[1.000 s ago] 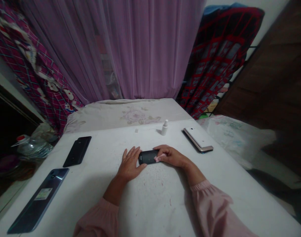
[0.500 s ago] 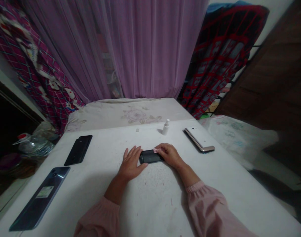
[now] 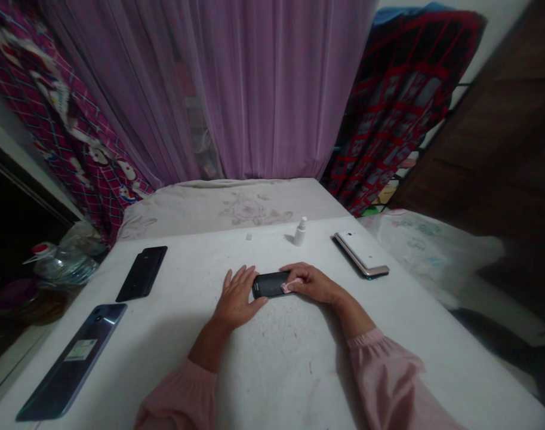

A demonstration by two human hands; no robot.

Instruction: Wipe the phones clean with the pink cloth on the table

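A small black phone [image 3: 269, 285] lies flat on the white table [image 3: 281, 370], its long side running left to right. My left hand [image 3: 237, 298] rests at its left end, fingers spread, with the thumb along the near edge and fingertips by the far corner. My right hand [image 3: 311, 283] is closed on a small pink cloth [image 3: 292, 285], which touches the right part of the phone's screen. The phone's right end is partly hidden under the right hand.
A white spray bottle [image 3: 299, 233] and a tiny square piece [image 3: 249, 237] stand beyond the hands. Stacked phones [image 3: 360, 254] lie at the right; a black phone [image 3: 142, 273] and a larger blue-grey phone [image 3: 73, 361] lie at the left.
My right hand has moved the pink cloth from the far edge of the phone toward me and slightly right. My left hand and the phone have stayed in place.
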